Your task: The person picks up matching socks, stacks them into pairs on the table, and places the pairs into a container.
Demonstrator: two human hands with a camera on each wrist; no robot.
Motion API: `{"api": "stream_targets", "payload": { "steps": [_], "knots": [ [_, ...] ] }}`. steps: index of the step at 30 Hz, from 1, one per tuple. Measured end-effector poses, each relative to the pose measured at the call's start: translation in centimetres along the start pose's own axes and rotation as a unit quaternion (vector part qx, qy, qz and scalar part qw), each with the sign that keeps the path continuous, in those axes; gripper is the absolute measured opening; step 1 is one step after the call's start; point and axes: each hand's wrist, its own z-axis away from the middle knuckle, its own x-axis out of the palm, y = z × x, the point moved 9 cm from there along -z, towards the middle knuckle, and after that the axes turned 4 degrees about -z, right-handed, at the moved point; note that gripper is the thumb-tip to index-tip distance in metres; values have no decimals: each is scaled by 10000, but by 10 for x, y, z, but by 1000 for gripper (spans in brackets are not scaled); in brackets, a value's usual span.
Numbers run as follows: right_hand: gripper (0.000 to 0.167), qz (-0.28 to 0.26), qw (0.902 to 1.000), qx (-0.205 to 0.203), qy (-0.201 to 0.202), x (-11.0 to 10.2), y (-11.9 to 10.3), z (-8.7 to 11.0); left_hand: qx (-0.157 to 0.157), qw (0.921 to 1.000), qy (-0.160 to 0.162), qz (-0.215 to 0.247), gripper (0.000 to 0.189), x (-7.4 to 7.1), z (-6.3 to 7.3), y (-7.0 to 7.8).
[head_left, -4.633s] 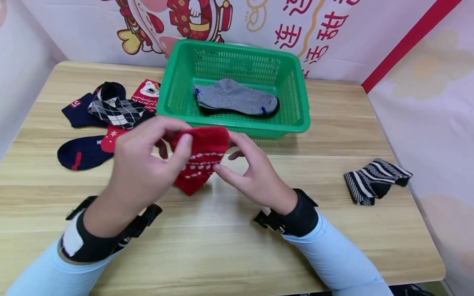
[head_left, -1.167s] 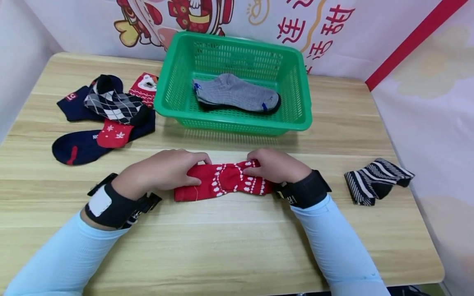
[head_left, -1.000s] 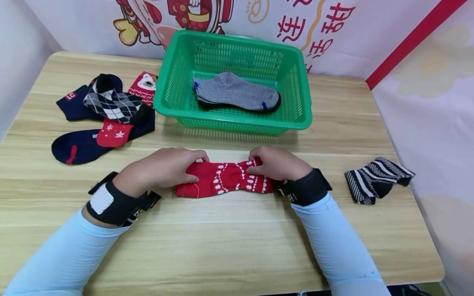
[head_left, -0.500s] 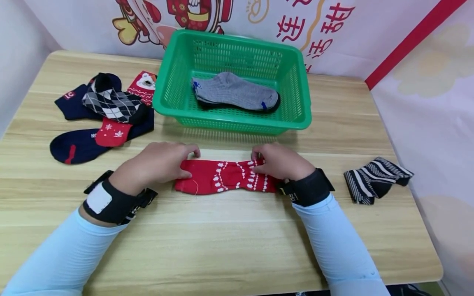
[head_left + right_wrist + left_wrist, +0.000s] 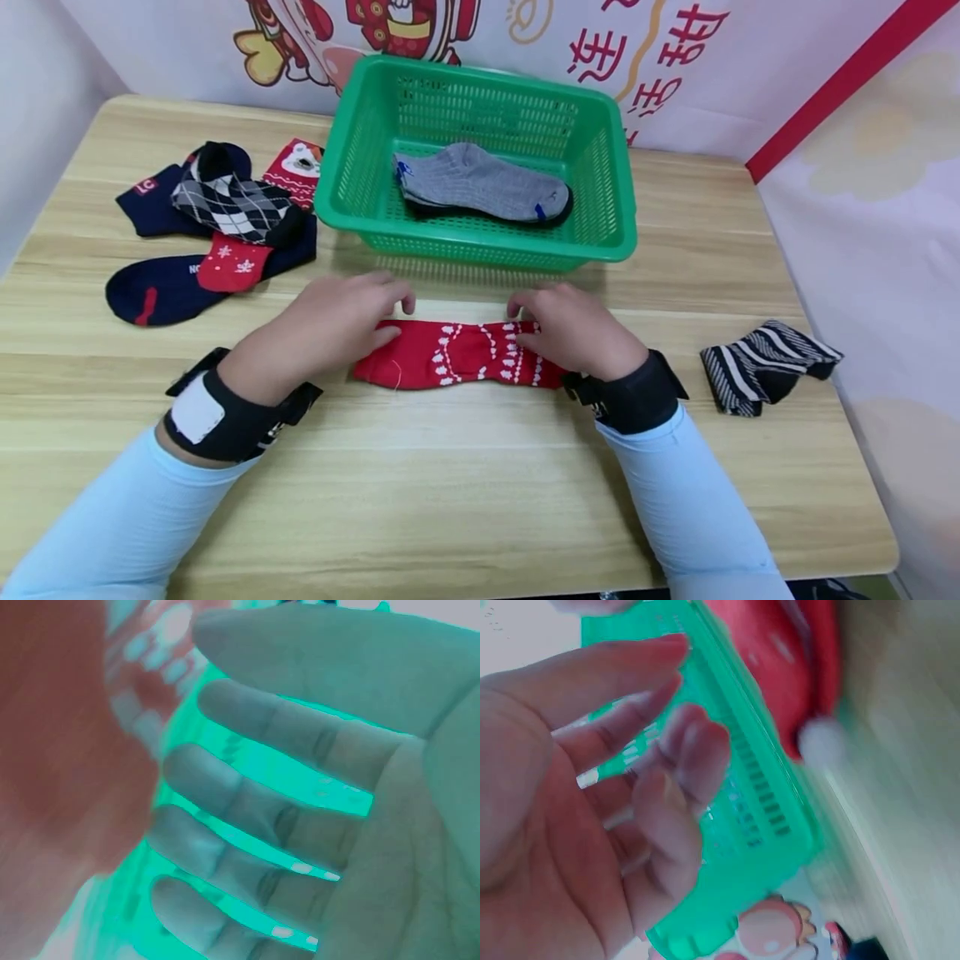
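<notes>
We see the red sock with white patterns (image 5: 465, 357), held up seconds ago, now lying flat before the green plastic basket (image 5: 480, 244), seemingly straightened. The left hand's (image 5: 318, 323) fingers bend loosely, the right hand's (image 5: 583, 329) spread; neither pinches anything.

booth-like nook, exact type unclear: wood-grain tbl (image 5: 465, 492) w/ cartoon backdrop (image 5: 720, 92) behind, pale panels (image 5: 870, 275) both sides

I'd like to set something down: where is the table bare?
The table is bare between the sleeves, in front of the red sock, and right of the green basket, behind the striped sock. Left of the basket, piled socks crowd it.
</notes>
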Motion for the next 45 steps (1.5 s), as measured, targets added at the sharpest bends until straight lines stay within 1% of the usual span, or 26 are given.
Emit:
{"api": "stream_targets", "payload": {
  "steps": [2, 4, 6, 9, 12, 16, 25, 34, 41, 43, 45],
  "knots": [
    [23, -20, 9999, -151, 40, -1, -9, 2, 209, 9996, -52, 195, 23, 2, -1, 11],
    [21, -91, 9993, -345, -52, 3, -19, 3, 400, 9982, -248, 379, 18, 8, -1, 20],
    [18, -211, 9983, -485, -236, 8, -26, 3, 519, 9965, -461, 467, 16, 15, -1, 25],
    [16, -338, 9964, -535, -568, 18, -30, 1, 544, 9950, -700, 449, 17, 23, -1, 25],
    [18, -361, 9951, -444, -805, 26, -28, -2, 503, 9945, -811, 432, 19, 28, -1, 23],
    [21, -365, 9945, -400, -901, 32, -24, -5, 496, 9939, -851, 494, 21, 31, -3, 21],
    [22, -264, 9952, -367, -865, 37, -22, -9, 442, 9929, -931, 591, 26, 36, -6, 18],
    [22, -243, 9957, -300, -839, 39, -20, -11, 467, 9919, -987, 655, 26, 39, -7, 16],
    [22, -248, 9957, -323, -833, 36, -22, -11, 491, 9925, -919, 635, 22, 34, -7, 16],
    [22, -284, 9953, -307, -869, 36, -22, -10, 432, 9934, -857, 623, 20, 30, -7, 14],
    [21, -325, 9950, -293, -897, 35, -22, -9, 262, 9945, -799, 625, 17, 24, -6, 8]
  ]
}}
